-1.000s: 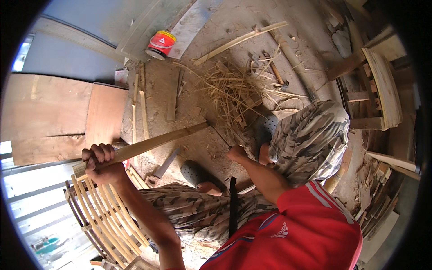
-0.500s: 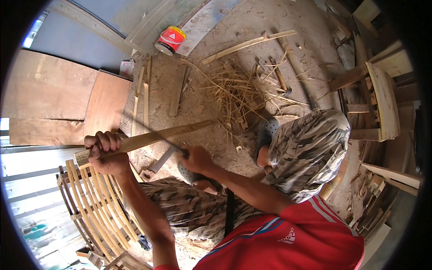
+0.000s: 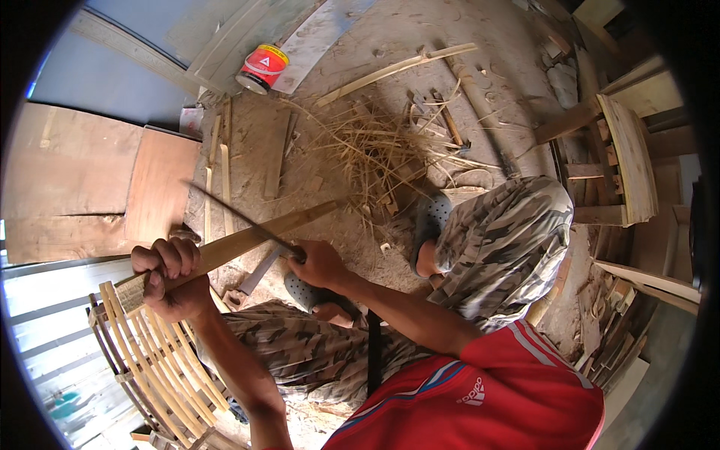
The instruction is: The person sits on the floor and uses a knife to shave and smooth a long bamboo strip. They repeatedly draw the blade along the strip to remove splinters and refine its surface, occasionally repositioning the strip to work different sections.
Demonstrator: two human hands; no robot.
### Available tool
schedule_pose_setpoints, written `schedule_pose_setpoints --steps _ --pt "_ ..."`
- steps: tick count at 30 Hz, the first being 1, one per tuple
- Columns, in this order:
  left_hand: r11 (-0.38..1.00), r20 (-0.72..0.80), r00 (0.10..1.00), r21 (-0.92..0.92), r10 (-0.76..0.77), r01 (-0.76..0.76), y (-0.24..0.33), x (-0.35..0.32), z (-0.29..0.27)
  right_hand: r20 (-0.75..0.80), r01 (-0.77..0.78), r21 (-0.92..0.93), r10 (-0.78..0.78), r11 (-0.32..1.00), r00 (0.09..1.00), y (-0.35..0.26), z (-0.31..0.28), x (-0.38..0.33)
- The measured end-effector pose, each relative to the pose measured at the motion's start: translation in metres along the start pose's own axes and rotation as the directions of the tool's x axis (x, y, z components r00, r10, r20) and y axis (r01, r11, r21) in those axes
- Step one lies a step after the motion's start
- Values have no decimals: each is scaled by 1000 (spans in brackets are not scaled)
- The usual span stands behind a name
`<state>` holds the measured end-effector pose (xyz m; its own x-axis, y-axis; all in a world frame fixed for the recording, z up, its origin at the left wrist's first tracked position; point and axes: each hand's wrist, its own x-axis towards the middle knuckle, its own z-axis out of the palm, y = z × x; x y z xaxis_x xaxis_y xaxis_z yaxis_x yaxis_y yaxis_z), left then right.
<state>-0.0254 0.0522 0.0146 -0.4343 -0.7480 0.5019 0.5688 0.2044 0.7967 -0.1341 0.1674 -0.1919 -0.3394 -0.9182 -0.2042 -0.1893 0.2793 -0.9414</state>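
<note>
My left hand (image 3: pixel 172 276) is wrapped round the near left end of a long bamboo slat (image 3: pixel 247 241), which slopes up to the right. In my closed right hand (image 3: pixel 321 264) is the handle of a knife (image 3: pixel 244 216) with a long, narrow, dark blade. The blade lies across the slat in this view, pointing up and left; whether its edge touches the wood I cannot tell. Beyond the slat's far end sits a tangled heap of thin bamboo shavings (image 3: pixel 382 150). Below my left hand stands a curved slatted bamboo frame (image 3: pixel 161 360).
A hand saw (image 3: pixel 261 271) lies by my left shoe (image 3: pixel 306 291). A hammer (image 3: pixel 450 124), a pole (image 3: pixel 480 105) and a long strip (image 3: pixel 397 73) rest beyond the heap. A red bucket (image 3: pixel 264 67) stands far left; a wooden stool (image 3: pixel 626 161) is at right.
The knife blade, blurred by motion before, now shows sharply across the slat. Both hands keep their grips. The whole view has shifted slightly, with the scene sliding left.
</note>
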Motion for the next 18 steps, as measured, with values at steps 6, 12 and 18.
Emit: schedule_pose_setpoints --steps 6,12,18 --pt "1000 49 999 -8 -21 21 1 2 13 17 -280 -34 281 959 960 83 -5 -2" --pt "999 18 1000 42 -16 15 1 -6 10 6 91 -24 -91 996 996 -19 -11 2" --pt "998 -24 1000 64 -8 9 1 2 16 -56 -353 -90 349 931 935 122 -2 -2"
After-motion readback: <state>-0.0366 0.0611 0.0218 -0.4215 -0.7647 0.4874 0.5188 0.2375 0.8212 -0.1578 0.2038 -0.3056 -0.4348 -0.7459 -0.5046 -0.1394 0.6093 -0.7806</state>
